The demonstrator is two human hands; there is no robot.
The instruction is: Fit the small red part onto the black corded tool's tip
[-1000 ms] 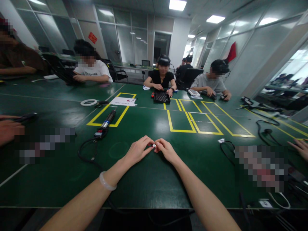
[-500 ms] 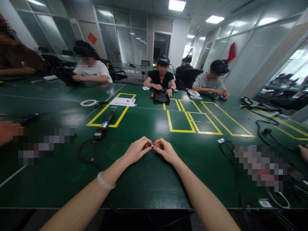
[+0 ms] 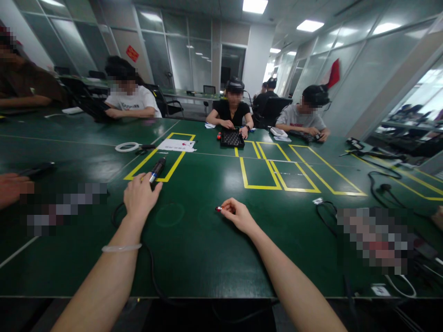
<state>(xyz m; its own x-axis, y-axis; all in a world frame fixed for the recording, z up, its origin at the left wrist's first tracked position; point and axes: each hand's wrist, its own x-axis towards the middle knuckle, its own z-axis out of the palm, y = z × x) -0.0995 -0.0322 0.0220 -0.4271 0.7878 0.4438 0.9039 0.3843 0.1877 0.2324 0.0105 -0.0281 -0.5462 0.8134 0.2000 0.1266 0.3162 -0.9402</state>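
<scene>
My left hand (image 3: 141, 196) lies over the rear of an electric screwdriver (image 3: 158, 170), its fingers curled round the body and the thumb on the right side. The screwdriver has a dark front and a silver and blue middle; its rear is hidden under the hand. A black cable (image 3: 154, 272) runs from near that hand towards the table's front edge. Between the closed fingertips of my right hand (image 3: 237, 215) is a small red part (image 3: 218, 209) with a dark and white end, too small to identify. It is held just above or at the green table (image 3: 207, 258).
Yellow tape outlines (image 3: 261, 188) mark the table's far half. A white sheet (image 3: 176, 145) and a white ring (image 3: 127, 147) sit beyond the screwdriver. Across the table, a person handles a black tray (image 3: 232, 138). Cables (image 3: 327, 214) lie at right; another person's hand (image 3: 14, 188) rests at left.
My left hand has let go of the small red part and moved left onto the electric screwdriver. My right hand stays in place, still pinching the part.
</scene>
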